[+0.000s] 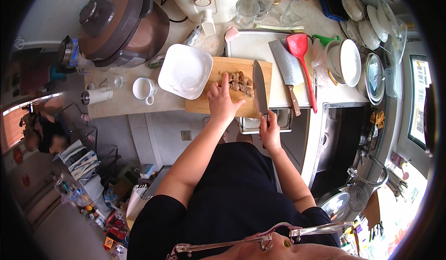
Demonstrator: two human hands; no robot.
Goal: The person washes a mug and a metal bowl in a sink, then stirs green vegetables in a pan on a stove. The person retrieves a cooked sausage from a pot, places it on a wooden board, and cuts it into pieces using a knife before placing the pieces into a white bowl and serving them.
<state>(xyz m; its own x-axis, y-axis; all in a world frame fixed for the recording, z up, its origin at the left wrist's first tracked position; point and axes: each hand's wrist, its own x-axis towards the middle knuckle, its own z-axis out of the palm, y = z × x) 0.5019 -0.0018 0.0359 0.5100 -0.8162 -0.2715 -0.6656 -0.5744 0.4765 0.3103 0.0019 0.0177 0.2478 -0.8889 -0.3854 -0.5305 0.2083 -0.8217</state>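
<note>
My right hand grips the handle of a kitchen knife, whose long blade lies over the right part of a wooden cutting board. Small brown chopped pieces of food, perhaps meat, are heaped on the board just left of the blade. Over the left side of that heap my left hand is spread, its fingers apart and the thumb pointing toward the knife. Whether its fingertips touch the pieces I cannot tell. A square white dish sits at the board's left edge, with nothing solid visible in it.
Right of the board, a cleaver and a red spatula lie on a white tray. A white mug and a brown electric cooker stand left. The sink is at right. A person is at far left.
</note>
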